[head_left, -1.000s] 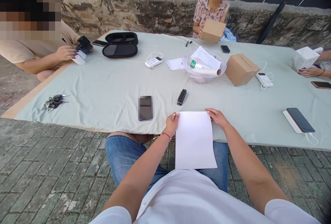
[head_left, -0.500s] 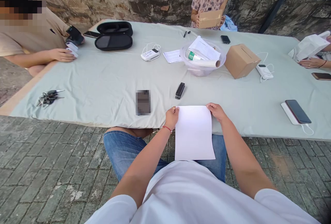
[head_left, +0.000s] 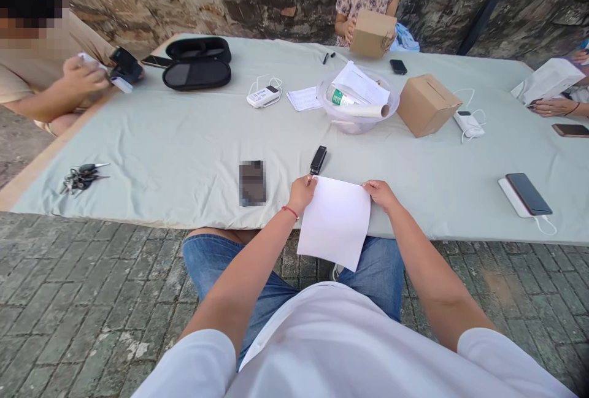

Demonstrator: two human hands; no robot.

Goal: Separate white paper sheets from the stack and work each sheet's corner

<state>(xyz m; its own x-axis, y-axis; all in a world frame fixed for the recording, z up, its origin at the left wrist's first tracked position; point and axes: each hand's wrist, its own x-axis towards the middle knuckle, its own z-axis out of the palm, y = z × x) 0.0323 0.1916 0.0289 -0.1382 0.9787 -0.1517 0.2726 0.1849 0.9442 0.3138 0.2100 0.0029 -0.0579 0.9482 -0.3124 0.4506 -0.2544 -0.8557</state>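
Observation:
A blank white sheet of paper [head_left: 335, 220] is held at its two far corners. My left hand [head_left: 302, 194] pinches the left corner, and my right hand [head_left: 380, 194] pinches the right one. The sheet's near part hangs past the table edge above my lap, its lower edge tilted. Just beyond my left hand, a black stapler [head_left: 318, 159] lies on the cloth-covered table [head_left: 184, 159]. Whether the sheet is single or a thin stack I cannot tell.
A blurred dark object [head_left: 253, 183] lies left of my hands. Beyond stand a plastic bowl [head_left: 343, 123] with papers and a cardboard box [head_left: 429, 105]. Keys [head_left: 83, 178], a black case [head_left: 197, 74] and a phone on a white power bank [head_left: 528, 194] lie around. Other people sit at the table.
Both my hands have moved slightly left and away from me with the paper, which now tilts. The person at left has raised a hand; the person opposite has turned a cardboard box.

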